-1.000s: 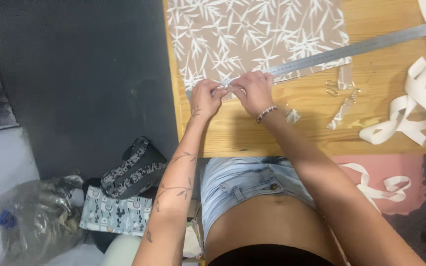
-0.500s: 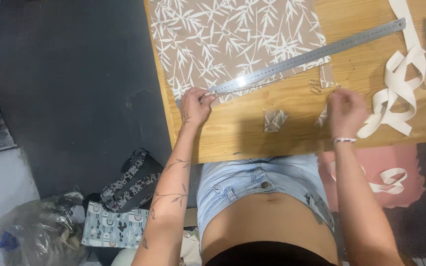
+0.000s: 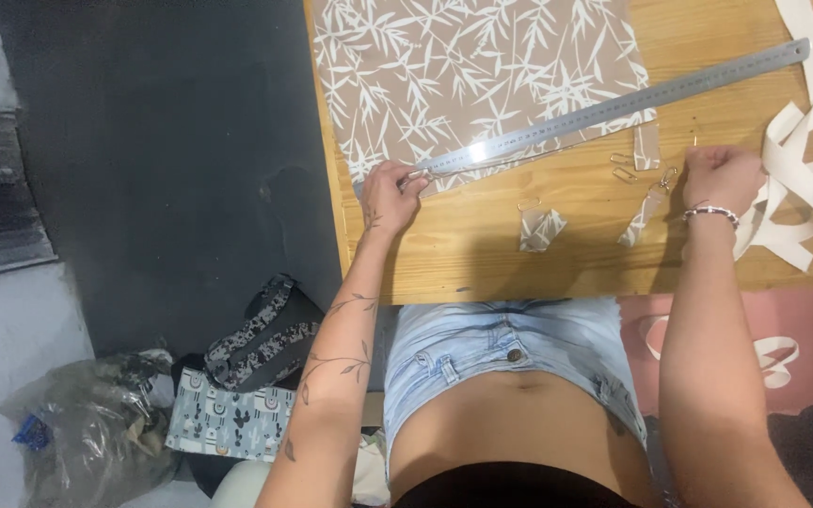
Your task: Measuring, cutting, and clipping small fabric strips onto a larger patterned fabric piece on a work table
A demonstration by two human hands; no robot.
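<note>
While the person is leaning over the wooden table (image 3: 482, 273), the left hand (image 3: 390, 196) is pinching down on the near corner of the patterned sheet (image 3: 463, 75), right where the lower end of the steel ruler (image 3: 613, 102) is lying. Those fingers are closed narrow on the sheet's edge and the ruler's tip together; whether they are gripping the ruler itself or only pressing beside it, I cannot tell. The right hand (image 3: 722, 179) is resting curled at the far side of the table, fingers drawn in close by the paper clips (image 3: 625, 167) and touching the loose cream webbing strap (image 3: 797, 179); whether it is holding anything small is hidden.

The sheet is looking thin, light and floppy, likely slippery if it is coated fabric, so it would seem best taken at a corner or flattened under the palm. The ruler is looking stiff, thin and smooth, apt to slide on that surface unless pressed along its length rather than lifted by one end.

Its long axis is running diagonally, low at the left hand and rising toward the table's far right, lying along the sheet's near edge. Two small folded clear-and-patterned scraps (image 3: 540, 229) are lying just below it.
</note>
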